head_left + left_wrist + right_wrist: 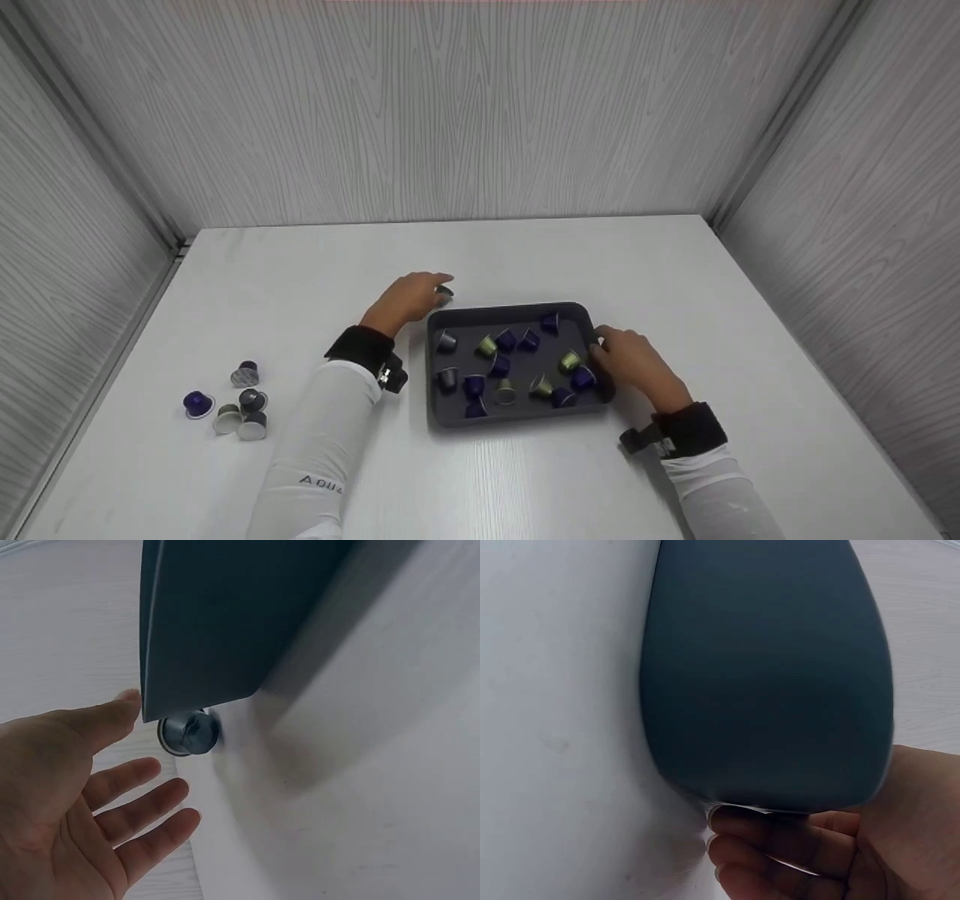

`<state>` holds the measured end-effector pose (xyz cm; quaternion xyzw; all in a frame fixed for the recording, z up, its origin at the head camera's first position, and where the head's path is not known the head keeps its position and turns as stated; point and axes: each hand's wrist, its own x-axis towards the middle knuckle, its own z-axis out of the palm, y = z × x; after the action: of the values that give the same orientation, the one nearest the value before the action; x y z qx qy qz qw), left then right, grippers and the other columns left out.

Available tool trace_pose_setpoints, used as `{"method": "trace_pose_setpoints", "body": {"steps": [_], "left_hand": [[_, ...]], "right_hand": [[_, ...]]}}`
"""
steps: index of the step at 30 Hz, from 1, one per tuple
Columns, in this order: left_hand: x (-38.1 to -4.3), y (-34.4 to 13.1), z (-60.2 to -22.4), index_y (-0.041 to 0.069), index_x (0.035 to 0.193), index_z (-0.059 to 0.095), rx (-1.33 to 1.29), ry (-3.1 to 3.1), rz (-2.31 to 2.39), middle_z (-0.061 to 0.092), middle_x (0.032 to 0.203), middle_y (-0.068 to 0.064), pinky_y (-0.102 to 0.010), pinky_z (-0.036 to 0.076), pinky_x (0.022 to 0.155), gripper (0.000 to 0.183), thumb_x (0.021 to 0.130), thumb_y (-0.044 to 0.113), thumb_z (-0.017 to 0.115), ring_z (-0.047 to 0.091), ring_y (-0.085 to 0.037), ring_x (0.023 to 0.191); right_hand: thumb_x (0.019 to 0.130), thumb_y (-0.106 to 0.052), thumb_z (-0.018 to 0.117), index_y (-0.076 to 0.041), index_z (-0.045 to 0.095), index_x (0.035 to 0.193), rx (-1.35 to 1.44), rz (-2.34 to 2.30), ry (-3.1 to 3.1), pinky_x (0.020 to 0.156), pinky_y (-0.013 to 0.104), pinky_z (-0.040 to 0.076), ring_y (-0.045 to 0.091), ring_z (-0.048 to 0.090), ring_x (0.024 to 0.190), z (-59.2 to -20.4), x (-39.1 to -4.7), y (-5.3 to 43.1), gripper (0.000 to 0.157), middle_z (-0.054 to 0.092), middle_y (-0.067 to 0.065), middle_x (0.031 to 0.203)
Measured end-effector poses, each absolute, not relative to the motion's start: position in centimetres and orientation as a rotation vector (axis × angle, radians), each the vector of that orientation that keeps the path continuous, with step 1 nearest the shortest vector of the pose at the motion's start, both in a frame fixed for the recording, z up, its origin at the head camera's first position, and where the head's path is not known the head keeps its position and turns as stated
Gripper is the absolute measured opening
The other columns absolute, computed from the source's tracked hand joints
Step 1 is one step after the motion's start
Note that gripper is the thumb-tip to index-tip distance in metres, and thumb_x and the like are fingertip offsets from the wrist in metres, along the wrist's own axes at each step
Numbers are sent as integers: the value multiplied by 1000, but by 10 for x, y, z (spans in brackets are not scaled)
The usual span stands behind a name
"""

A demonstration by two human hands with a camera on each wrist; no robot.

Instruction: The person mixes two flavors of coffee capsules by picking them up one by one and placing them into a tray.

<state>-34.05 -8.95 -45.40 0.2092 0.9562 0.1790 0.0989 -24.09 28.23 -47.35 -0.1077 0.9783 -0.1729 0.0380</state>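
Observation:
A dark grey rectangular tray (491, 420) stands on the white table with several coffee capsules in purple, green and grey lying scattered inside it. My left hand (405, 304) is at the tray's far left corner, its fingers spread and loosely bent. Just beyond that corner lies a dark grey capsule (187, 733), close to the fingertips; in the left wrist view the hand does not enclose it. At the tray's right side my right hand (634, 360) grips the wall, with the thumb at the rim and fingers (772, 840) curled against the outside.
To the left on the table sits a loose group of several capsules, among them a purple capsule (197, 403) and a black capsule (253, 400). Grey wood-grain panels (465, 112) enclose the table at the back and both sides.

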Motion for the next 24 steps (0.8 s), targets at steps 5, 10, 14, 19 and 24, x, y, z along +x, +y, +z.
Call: {"method": "trace_pose_setpoints", "body": {"steps": [5,10,14,19,24], "left_hand": [[-346,-87,-458,8,142,52,671,2815,425,54,139,-15,-45,34,110,42,101,16,54,46,-33,132],[-348,-91,-460,1,128,63,658,2830,344,64,125,-16,-44,42,103,33,96,8,57,56,-34,121],[-350,-92,-460,-1,120,65,656,2829,306,67,118,-16,-43,46,98,28,95,6,58,60,-33,113],[-347,-92,-454,-1,117,65,675,2850,327,66,114,-16,-43,48,95,25,96,9,59,60,-32,109],[-340,-88,-443,-1,119,64,743,2883,391,65,112,-17,-43,48,93,27,96,11,62,60,-31,107]], "right_hand": [[96,-19,55,1,62,121,-335,-528,3011,70,48,50,29,61,77,-473,-241,281,32,66,11,85],[97,-18,55,1,62,120,-351,-536,2999,67,45,50,26,59,72,-474,-240,280,31,65,9,81],[96,-18,56,1,62,120,-354,-532,3006,67,45,50,26,59,71,-474,-241,280,30,65,9,81],[97,-17,55,1,62,121,-349,-527,3010,65,44,50,26,59,70,-473,-244,280,31,65,10,82],[97,-17,55,2,61,122,-367,-513,3010,64,43,50,25,58,70,-473,-244,280,32,65,10,82]]}}
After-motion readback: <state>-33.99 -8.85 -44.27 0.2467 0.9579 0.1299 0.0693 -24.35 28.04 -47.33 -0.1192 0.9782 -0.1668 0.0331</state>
